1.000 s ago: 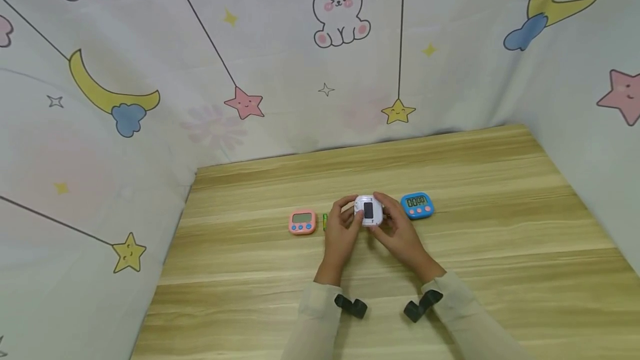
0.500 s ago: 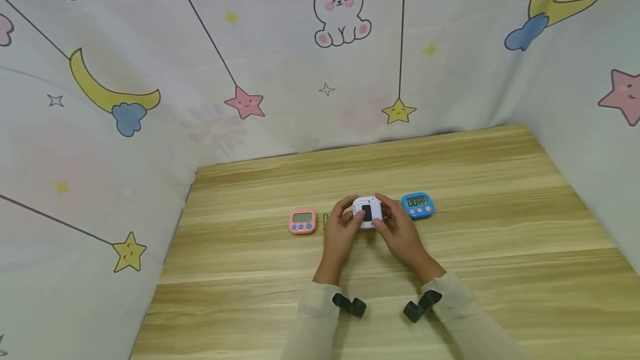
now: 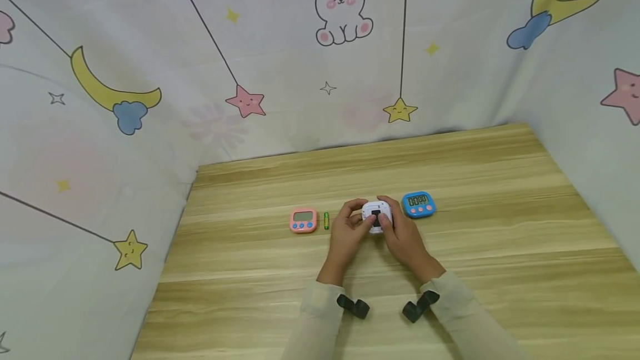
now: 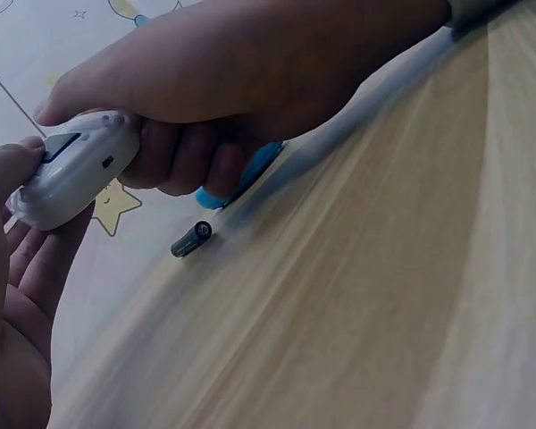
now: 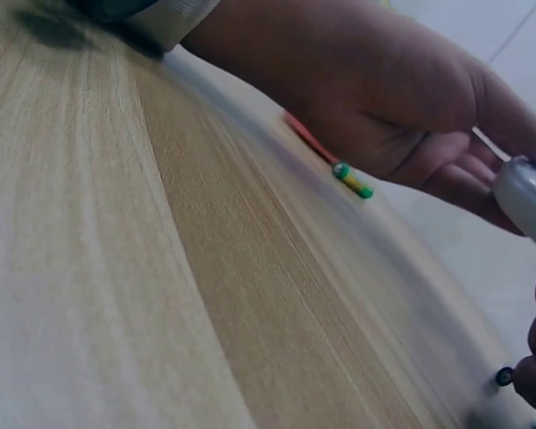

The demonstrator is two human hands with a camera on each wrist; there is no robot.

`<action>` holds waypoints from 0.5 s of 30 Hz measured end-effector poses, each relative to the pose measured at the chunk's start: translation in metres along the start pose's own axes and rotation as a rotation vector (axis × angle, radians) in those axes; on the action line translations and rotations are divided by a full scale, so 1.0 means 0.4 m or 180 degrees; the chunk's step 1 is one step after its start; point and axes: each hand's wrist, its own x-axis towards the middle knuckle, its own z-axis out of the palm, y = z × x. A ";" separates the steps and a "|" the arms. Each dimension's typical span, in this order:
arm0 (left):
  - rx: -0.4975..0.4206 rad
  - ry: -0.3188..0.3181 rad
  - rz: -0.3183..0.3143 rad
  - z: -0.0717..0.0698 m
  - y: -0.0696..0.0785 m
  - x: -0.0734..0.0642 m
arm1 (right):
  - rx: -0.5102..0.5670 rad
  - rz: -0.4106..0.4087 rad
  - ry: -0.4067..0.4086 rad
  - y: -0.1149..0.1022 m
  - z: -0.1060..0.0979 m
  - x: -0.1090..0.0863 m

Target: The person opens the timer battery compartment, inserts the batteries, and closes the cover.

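Observation:
A white digital timer [image 3: 372,208] is held between both hands above the table, its back facing up. My left hand [image 3: 346,233] grips its left side, the thumb on the dark rectangular piece on the back. On the other side my right hand [image 3: 404,236] grips the right edge, and its thumb also presses near that dark piece. The timer's rounded side, with a small dark slot, shows in the left wrist view [image 4: 85,174]. Left of the hands lies a green battery [image 3: 326,220]. A dark battery [image 4: 191,239] lies on the table under the right hand, hidden in the head view.
A pink timer [image 3: 303,220] with blue buttons lies left of the green battery. To the right of the hands, a blue timer [image 3: 419,205] shows zeros. A patterned cloth [image 3: 300,71] hangs behind the wood-grain table [image 3: 240,271] and along its sides.
Both hands have shifted the white timer slightly right and toward the person. The right thumb has moved from its lower edge onto its back, and the green battery shows more fully.

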 end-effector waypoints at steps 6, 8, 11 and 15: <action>0.0343 -0.0107 0.0028 0.006 0.006 -0.003 | -0.0031 0.0106 0.0170 -0.009 -0.005 0.001; 0.0512 -0.0150 0.0112 0.006 0.008 -0.003 | -0.0034 0.0118 0.0167 -0.012 -0.005 0.001; 0.0802 -0.0204 0.0270 0.007 0.008 -0.003 | -0.0075 0.0090 0.0132 -0.014 -0.003 0.000; 0.1111 -0.0150 0.0445 0.010 0.007 -0.005 | -0.0132 0.0054 0.0072 -0.017 0.004 -0.001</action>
